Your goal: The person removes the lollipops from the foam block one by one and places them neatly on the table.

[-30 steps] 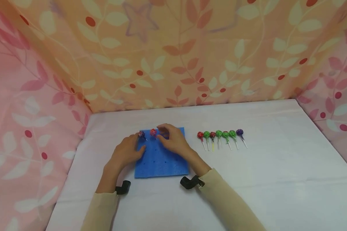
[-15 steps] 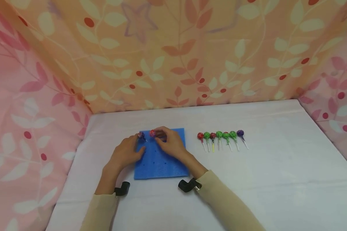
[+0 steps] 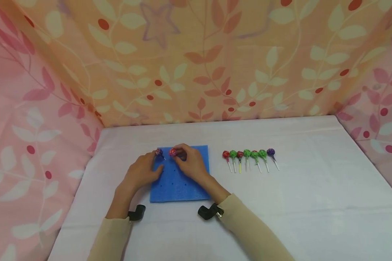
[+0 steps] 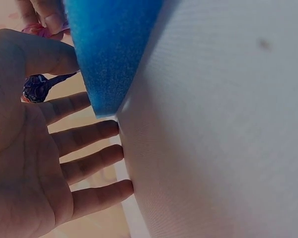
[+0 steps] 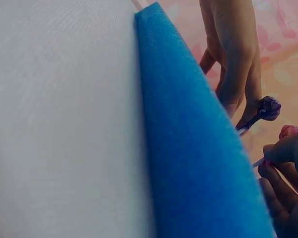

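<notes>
A blue foam board point(image 3: 183, 194) with small holes lies on the white table. My left hand point(image 3: 141, 171) rests at its left edge, fingers extended with several fingertips on the table; in the left wrist view the thumb point(image 4: 54, 54) lies against the board. A dark purple lollipop point(image 3: 159, 152) stands in the board's far left corner, beside the left fingers, its stick tip down in the foam. With thumb and fingers my right hand point(image 3: 193, 165) pinches a pink-red lollipop point(image 3: 172, 152) just below the candy. In the right wrist view, its white stick point(image 5: 259, 162) meets the foam.
Right of the board, several wrapped lollipops lie in a row, among them a red one point(image 3: 226, 154), a green one point(image 3: 246, 153) and a purple one point(image 3: 271, 152). Patterned curtains point(image 3: 202, 72) enclose the table's back and sides.
My right hand has closed its fingers on the pink-red lollipop and sunk slightly, the candy dropping a little with it. The left hand has stayed at the board's left edge.
</notes>
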Demonstrator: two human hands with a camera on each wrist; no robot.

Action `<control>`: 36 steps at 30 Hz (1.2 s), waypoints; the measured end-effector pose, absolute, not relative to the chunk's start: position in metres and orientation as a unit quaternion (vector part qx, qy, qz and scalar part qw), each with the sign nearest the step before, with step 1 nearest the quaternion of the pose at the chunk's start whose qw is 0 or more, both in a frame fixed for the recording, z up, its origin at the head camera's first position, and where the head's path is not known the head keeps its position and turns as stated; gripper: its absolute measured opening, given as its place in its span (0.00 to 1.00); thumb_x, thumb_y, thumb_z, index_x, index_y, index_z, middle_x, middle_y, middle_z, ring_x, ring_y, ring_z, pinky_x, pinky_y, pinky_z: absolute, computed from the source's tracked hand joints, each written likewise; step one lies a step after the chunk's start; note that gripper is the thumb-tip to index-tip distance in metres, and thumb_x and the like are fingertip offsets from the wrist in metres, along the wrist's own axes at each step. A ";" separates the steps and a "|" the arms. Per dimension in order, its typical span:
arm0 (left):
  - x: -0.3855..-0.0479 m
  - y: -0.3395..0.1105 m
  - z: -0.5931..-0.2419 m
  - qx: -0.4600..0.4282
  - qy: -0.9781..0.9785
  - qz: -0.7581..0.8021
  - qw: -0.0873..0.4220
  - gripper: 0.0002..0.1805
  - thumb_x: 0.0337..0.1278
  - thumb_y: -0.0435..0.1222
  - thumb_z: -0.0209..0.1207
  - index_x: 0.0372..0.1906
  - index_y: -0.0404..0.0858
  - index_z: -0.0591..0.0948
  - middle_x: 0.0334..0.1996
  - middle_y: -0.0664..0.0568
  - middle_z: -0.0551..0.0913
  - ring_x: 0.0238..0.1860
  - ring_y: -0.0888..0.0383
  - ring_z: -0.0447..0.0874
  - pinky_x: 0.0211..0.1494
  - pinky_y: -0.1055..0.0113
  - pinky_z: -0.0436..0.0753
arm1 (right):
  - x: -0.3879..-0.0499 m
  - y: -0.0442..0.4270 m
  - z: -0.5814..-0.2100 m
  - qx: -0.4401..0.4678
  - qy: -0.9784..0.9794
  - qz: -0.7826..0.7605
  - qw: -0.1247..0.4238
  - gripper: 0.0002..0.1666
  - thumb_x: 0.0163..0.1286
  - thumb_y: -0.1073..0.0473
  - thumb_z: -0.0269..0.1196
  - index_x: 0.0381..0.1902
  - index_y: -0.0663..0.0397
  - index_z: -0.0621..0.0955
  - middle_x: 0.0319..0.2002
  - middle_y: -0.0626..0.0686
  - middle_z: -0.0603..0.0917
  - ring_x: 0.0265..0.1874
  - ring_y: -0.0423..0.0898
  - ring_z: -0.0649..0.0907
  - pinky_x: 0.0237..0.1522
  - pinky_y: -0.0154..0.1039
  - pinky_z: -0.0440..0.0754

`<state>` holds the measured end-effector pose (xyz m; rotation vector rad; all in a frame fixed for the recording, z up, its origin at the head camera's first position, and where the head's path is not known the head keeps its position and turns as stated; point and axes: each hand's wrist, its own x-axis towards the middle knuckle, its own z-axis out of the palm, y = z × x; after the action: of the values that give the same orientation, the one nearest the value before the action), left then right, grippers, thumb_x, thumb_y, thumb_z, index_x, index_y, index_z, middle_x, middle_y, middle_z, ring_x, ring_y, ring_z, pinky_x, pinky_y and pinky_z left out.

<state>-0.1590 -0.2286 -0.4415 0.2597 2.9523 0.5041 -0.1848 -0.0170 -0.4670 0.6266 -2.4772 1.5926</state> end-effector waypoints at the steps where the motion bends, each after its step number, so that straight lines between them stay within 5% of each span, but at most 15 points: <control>1: -0.159 -0.229 -0.442 0.086 0.980 0.167 0.068 0.39 0.73 0.47 0.56 0.78 0.26 0.66 0.72 0.31 0.76 0.72 0.30 0.75 0.69 0.31 0.78 | -0.184 -0.017 -0.467 0.208 -0.820 0.529 0.066 0.16 0.70 0.66 0.70 0.55 0.58 0.85 0.47 0.57 0.93 0.46 0.50 0.92 0.48 0.41 0.92; 36: -0.156 -0.228 -0.439 0.083 0.980 0.167 0.075 0.39 0.74 0.48 0.55 0.78 0.27 0.65 0.72 0.30 0.75 0.72 0.30 0.75 0.70 0.31 0.78 | -0.168 0.021 -0.439 0.209 -0.789 0.575 0.052 0.20 0.70 0.64 0.71 0.59 0.56 0.86 0.47 0.56 0.93 0.47 0.50 0.91 0.47 0.38 0.92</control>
<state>-0.1556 -0.2279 -0.4387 0.2483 2.9377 0.5010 -0.1677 0.0209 -0.4389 0.6356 -2.4003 1.7497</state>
